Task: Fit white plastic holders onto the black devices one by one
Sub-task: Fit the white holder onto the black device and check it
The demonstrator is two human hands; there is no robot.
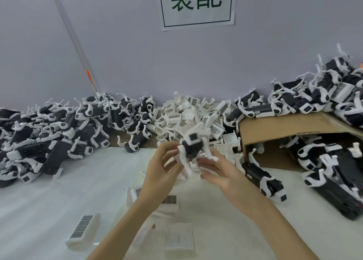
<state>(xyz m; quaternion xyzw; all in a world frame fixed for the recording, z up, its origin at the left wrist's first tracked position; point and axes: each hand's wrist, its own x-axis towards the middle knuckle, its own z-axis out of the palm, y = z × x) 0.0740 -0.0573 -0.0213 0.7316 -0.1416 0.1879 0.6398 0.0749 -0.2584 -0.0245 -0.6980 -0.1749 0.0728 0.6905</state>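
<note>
Spilling from a tipped cardboard box [290, 126]: black-and-white devices [334, 161]. Left hand [163, 167] and right hand [218, 167] pinch a blurry black device [191, 148], white holder [193, 137] on top.

Factory assembly station: a table [59, 197] heaped with black devices [49, 142], white plastic holders [188, 116], under a wall sign [197, 5] reading "装配".

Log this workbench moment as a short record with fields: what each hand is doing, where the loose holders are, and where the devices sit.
left hand: pinches the black device from its left
right hand: grips the same device from below right
holder on device: white holder sits on its top end
loose holders: heap at the wall, centre
devices: piles left and right
cardboard box: right, on its side
</note>
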